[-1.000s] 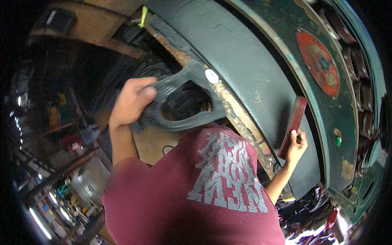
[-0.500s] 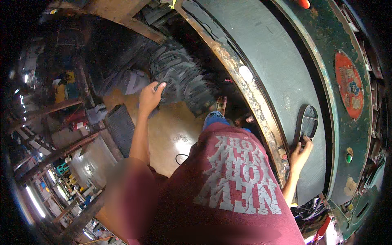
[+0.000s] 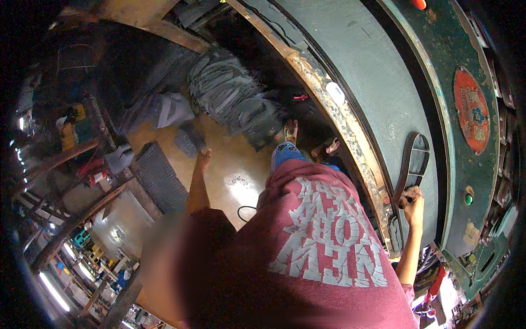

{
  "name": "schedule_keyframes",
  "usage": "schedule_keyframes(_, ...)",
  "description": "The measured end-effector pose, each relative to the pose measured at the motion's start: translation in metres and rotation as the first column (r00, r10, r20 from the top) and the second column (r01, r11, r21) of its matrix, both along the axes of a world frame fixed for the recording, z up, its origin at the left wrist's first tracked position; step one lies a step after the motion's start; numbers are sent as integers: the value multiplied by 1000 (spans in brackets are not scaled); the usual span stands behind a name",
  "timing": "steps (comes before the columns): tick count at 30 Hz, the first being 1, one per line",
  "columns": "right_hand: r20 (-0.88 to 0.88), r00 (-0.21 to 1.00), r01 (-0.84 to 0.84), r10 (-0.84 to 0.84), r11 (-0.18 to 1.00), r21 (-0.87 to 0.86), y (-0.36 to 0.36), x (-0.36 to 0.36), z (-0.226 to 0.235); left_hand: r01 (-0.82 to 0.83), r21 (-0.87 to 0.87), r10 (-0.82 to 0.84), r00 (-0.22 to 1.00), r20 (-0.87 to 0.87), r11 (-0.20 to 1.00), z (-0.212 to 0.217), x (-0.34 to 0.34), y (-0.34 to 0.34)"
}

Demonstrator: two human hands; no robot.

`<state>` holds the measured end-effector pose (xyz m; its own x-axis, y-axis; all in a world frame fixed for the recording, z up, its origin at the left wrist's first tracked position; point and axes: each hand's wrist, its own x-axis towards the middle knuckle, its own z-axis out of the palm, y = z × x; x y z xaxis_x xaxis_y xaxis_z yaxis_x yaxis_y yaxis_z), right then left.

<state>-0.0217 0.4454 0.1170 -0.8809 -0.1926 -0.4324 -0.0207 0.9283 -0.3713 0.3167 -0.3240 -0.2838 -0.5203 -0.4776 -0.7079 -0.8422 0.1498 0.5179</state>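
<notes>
A dark, sole-shaped cutting die (image 3: 410, 164) with thin crossbars lies on the grey-green bed (image 3: 350, 44) of a machine at my right. Its near, narrow end is pinched in the curled fingers of my right hand (image 3: 413, 204). My left hand (image 3: 204, 159) is over the floor in front of me, its fingers curled in; whatever they may hold is hidden. Just beyond it is a dark grey piece (image 3: 189, 138) of sheet material.
A worn metal edge (image 3: 329, 104) borders the bed; a green machine beam (image 3: 446, 60) with a red oval plate runs along the far right. Heaped dark offcuts (image 3: 230, 90) lie on the brown floor (image 3: 219, 181). A ribbed dark mat (image 3: 159, 175) lies at left, beside wooden beams.
My left hand has dropped and drawn back toward my body. My right hand has shifted slightly right, still at the die's near end, and the die has turned a little.
</notes>
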Motion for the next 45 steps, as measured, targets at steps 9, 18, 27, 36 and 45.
schedule_keyframes(9,2,970,224,-245,885,-409,2,11,-9,120,92,-90,956,-280,989,111,-165,51)
schedule_keyframes(18,786,150,162,-600,-769,-618,-45,76,-17,381,67,-253,724,-642,922,303,-380,181)
schedule_keyframes(27,855,197,206,-481,-832,-515,-72,92,-29,989,-140,-556,-96,-826,37,446,-403,511)
schedule_keyframes(36,640,493,183,-590,-649,-739,-101,53,3,986,-134,-700,-27,-714,98,465,-379,556)
schedule_keyframes(45,690,499,492,-524,-484,-724,-51,57,2,969,-241,-898,-58,-435,54,474,-419,543)
